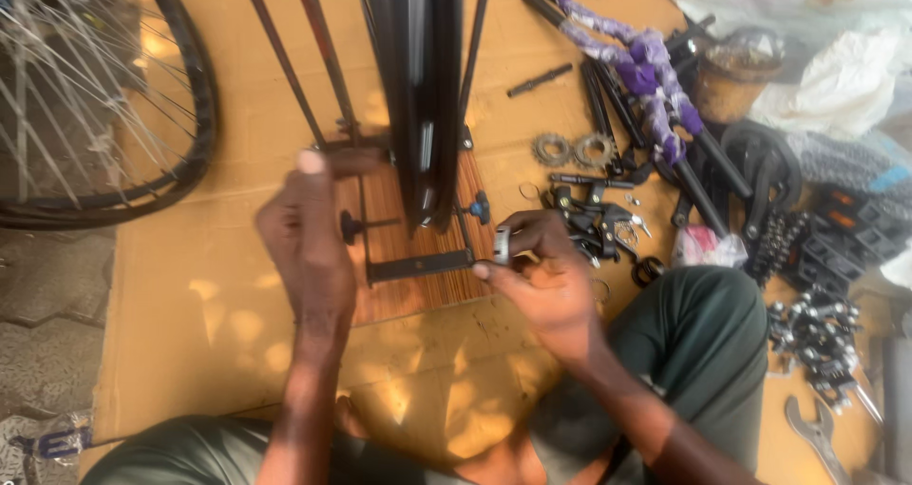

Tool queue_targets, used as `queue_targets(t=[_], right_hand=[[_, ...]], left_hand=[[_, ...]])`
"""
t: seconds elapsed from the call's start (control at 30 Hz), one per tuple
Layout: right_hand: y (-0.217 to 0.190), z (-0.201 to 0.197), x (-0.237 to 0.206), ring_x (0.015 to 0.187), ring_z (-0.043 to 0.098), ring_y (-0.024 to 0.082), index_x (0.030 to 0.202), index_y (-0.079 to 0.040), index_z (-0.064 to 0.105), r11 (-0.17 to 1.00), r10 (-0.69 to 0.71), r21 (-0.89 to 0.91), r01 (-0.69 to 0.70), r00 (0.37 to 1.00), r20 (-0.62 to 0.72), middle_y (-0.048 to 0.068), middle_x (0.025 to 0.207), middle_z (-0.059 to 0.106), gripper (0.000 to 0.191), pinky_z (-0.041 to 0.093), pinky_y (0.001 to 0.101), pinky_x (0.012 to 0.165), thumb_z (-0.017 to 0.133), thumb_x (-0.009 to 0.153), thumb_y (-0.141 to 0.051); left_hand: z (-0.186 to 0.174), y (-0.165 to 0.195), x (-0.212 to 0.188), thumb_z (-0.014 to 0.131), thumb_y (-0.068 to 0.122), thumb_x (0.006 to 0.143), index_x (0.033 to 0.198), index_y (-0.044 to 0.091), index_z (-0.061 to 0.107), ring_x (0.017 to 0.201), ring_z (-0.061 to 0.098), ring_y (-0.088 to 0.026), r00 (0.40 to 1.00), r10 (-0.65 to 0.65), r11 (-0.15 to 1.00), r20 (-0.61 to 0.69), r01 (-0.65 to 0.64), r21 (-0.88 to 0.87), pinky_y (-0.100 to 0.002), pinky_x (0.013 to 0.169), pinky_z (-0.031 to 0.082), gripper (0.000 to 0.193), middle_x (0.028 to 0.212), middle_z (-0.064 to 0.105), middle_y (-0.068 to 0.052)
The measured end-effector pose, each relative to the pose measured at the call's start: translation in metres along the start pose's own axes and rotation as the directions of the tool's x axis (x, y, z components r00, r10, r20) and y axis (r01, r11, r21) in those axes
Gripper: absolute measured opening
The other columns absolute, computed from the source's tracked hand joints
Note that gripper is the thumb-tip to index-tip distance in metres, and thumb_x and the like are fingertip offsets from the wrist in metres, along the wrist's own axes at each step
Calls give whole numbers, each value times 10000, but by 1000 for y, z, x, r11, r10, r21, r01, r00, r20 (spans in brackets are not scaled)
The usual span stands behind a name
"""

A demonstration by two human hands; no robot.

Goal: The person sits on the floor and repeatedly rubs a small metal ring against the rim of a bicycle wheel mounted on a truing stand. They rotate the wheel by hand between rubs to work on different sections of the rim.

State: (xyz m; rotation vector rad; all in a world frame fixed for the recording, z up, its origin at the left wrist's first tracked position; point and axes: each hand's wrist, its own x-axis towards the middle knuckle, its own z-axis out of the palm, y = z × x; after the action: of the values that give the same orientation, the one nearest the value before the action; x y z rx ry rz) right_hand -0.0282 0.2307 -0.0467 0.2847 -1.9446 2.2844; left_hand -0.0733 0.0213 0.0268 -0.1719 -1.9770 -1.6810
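Left hand (pixel 309 233): raised at the 9 o'clock side of the black truing stand (pixel 418 262); its fingers (pixel 328 162) are curled closed round the stand's left upright near the top, thumb tip showing pale at the upper edge.
Right hand (pixel 546 276): at 3 o'clock of the stand; thumb and forefinger pinch a small silvery metal piece (pixel 502 245), held just beside the stand's right arm.
Wheel rim (pixel 423 95): a dark rim stands on edge in the stand, running up to 12 o'clock and out of view.
Stand base: the stand sits on a striped wooden board (pixel 423 290), which lies on a sheet of tan cardboard (pixel 218 295) on the floor.
Knobs: a black knob (pixel 351 226) on a rod at the stand's left, between the left hand and the rim; a blue-tinged knob (pixel 480 206) at its right, just above the right hand.
Spoked wheel (pixel 95 95): with its tyre on, at 10 o'clock, well apart from both hands.
Sprockets (pixel 573 150): two small toothed ones at 2 o'clock, near a heap of black brake parts (pixel 598 221) that lies just beyond the right hand.
Fork legs (pixel 636 67): wrapped in purple, at 1 o'clock.
Tin (pixel 736 81): rusty, round, at 2 o'clock.
Spanner (pixel 815 437): at 4 o'clock, beside the person's green-trousered knee (pixel 703 338).
In the way: the rim and stand uprights stand between the two hands.
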Motion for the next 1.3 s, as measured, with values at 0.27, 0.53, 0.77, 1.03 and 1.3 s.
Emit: queue_targets(t=[0.27,0.53,0.77,1.03,1.3], right_hand=[[20,-4,-8,1033,575,142,968,9,552,985,-87,-151,83,996,-16,85,1170,520,280,540,274,898,780,861,130],[12,-3,-8,1031,597,132,977,-9,559,999,14,-45,-15,999,-37,69,1188,531,258,592,280,858,753,861,116],[15,-6,-7,1103,591,152,985,-5,568,990,-29,-135,26,999,-24,88,1217,548,262,553,290,895,776,865,101],[17,-5,-5,1119,598,156,989,-7,562,996,25,-85,-28,999,-33,89,1235,536,251,595,296,904,767,869,74],[20,-6,-7,1104,595,161,1000,-5,573,995,5,-98,-8,1000,-30,93,1235,533,250,585,298,903,769,872,84]], left_hand=[[5,13,-16,469,320,1179,1142,-68,655,1115,660,-227,983,185,982,-1,-185,-42,-346,1038,507,432,1143,686,-156],[17,35,-17,592,318,1097,1054,-19,612,1025,642,-196,946,321,945,43,-323,54,-323,930,507,341,1050,668,-117],[18,29,-21,730,237,1021,993,22,594,894,591,-188,917,392,894,78,-400,203,-306,803,409,256,950,646,-89],[21,28,-22,776,240,1025,957,51,592,858,575,-172,919,386,892,74,-393,225,-303,814,383,271,906,639,-56],[20,27,-24,774,241,1029,942,64,605,834,567,-157,925,374,896,72,-380,230,-294,792,374,260,891,643,-39]])
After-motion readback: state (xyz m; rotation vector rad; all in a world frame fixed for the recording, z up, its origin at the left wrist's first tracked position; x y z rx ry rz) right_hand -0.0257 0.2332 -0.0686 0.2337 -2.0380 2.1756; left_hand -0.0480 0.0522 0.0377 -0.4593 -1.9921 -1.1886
